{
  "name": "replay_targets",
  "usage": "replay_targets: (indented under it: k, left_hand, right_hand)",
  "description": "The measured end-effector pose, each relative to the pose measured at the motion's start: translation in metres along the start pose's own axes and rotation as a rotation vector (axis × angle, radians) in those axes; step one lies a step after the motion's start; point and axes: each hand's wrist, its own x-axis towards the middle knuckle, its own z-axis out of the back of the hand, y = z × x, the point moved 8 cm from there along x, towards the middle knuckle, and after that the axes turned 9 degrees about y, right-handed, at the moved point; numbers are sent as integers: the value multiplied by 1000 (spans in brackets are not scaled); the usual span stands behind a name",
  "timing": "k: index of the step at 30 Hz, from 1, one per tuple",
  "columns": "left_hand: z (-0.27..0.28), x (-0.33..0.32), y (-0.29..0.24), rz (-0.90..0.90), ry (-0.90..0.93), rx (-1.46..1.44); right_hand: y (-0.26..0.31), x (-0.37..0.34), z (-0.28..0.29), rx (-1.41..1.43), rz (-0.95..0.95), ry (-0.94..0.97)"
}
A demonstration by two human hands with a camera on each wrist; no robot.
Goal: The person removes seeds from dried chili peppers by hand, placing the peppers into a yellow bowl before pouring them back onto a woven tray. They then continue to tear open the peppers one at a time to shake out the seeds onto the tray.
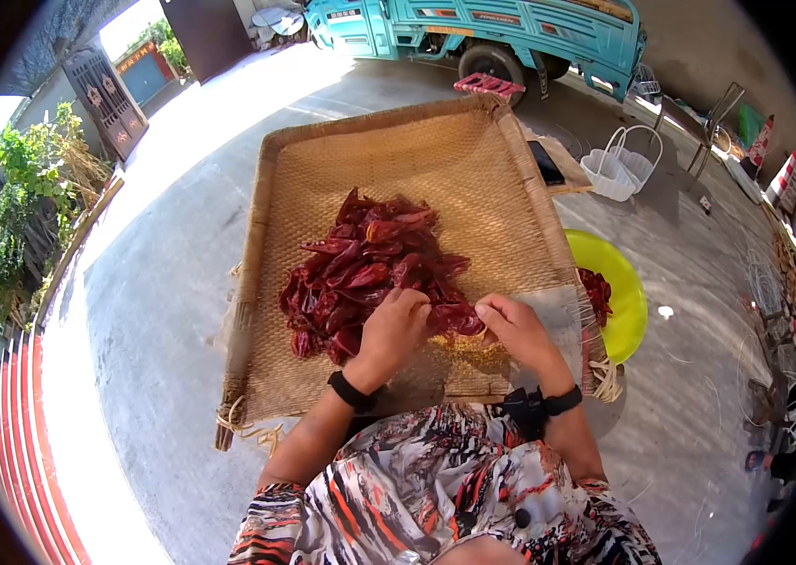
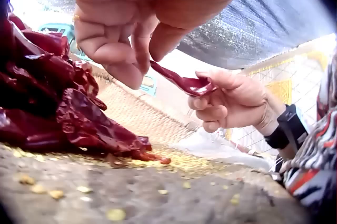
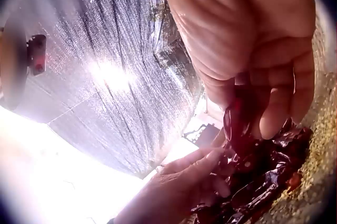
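Dried red peppers (image 1: 370,268) lie heaped on a woven tray (image 1: 323,169). Above the tray's near part, both hands pinch one red pepper (image 1: 455,318) between them. The left hand (image 1: 396,330) has its thumb and fingers at one end, beside the heap; in the left wrist view that pepper (image 2: 184,83) stretches from the left hand (image 2: 137,18) to the right hand (image 2: 234,97). The right hand (image 1: 520,331) grips the other end, its curled fingers partly hiding it in the right wrist view. Yellow seeds (image 1: 473,353) are scattered under the hands.
A lime-green basin (image 1: 629,306) with red peppers stands right of the tray, partly under its edge. A white basket (image 1: 610,174), a dark phone-like object (image 1: 546,163) and a pink stool (image 1: 489,86) are beyond. A turquoise vehicle (image 1: 473,33) stands at the back.
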Motion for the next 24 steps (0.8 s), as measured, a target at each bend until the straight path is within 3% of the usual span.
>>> replay_targets:
  k: [2, 4, 8, 11, 17, 19, 22, 24]
  left_hand:
    - [10, -1, 3, 22, -84, 82]
    - [21, 5, 7, 25, -178, 154]
    - [14, 18, 27, 69, -141, 267]
    - [9, 24, 36, 92, -110, 296]
    - [16, 18, 32, 28, -169, 186]
    - [22, 16, 23, 2, -200, 104]
    - [15, 14, 7, -26, 5, 61]
    - [7, 10, 4, -29, 70, 21]
  right_hand:
    - [-8, -6, 27, 110, -4, -139]
    - [-11, -16, 57, 466, 66, -332]
    - [-19, -28, 83, 1072, 244, -537]
    - [-32, -19, 67, 963, 118, -281]
    - [-19, 1, -2, 349, -69, 42]
    - [-17, 8, -13, 349, -10, 23]
    - [1, 7, -26, 286, 78, -60]
    - [-10, 13, -38, 178, 56, 98]
